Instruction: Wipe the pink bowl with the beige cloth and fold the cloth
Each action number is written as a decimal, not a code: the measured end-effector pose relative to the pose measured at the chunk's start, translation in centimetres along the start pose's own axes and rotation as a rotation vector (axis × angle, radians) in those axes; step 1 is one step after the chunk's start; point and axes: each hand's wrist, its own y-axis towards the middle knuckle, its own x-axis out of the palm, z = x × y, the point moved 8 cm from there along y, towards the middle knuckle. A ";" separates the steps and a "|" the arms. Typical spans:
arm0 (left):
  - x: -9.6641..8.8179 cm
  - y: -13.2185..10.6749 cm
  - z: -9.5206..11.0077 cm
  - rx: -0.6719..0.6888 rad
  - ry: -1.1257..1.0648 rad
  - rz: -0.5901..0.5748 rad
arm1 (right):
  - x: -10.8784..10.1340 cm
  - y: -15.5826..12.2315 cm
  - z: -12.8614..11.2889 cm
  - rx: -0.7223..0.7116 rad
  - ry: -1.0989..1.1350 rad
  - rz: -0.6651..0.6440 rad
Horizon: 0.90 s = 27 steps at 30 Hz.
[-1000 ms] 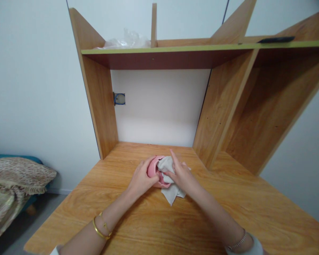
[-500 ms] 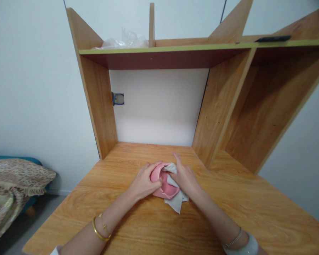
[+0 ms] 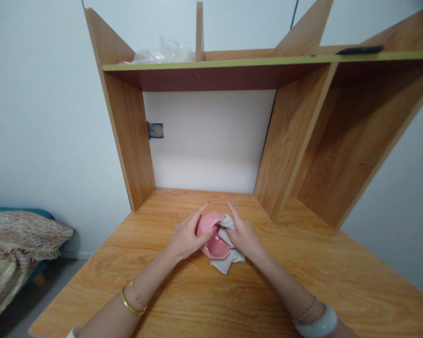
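A pink bowl (image 3: 208, 225) with an angular rim is held tilted just over the wooden desk, its hollow facing me. My left hand (image 3: 188, 237) grips its left side, thumb over the rim and the other fingers along the outside. On the bowl's right, my right hand (image 3: 245, 237) pinches a pale grey cloth (image 3: 225, 263) against the rim, with its index finger stretched out. Part of the cloth is tucked inside the bowl; the remainder hangs below it. The right fingertips are hidden by the cloth and bowl.
The wooden desk (image 3: 183, 300) carries a shelf unit with upright side panels (image 3: 130, 141). Clear plastic wrapping (image 3: 165, 51) and a dark flat object (image 3: 361, 50) lie on the upper shelf. A patterned blanket (image 3: 21, 234) covers furniture at the left.
The bowl has turned and shifted slightly left in my hands. My left fingers have lifted and spread along its outside, and the hanging cloth has moved left.
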 end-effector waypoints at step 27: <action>1.0 -0.2 -0.4 0.015 0.086 0.013 | 0.2 0.4 2.5 0.285 -0.075 0.062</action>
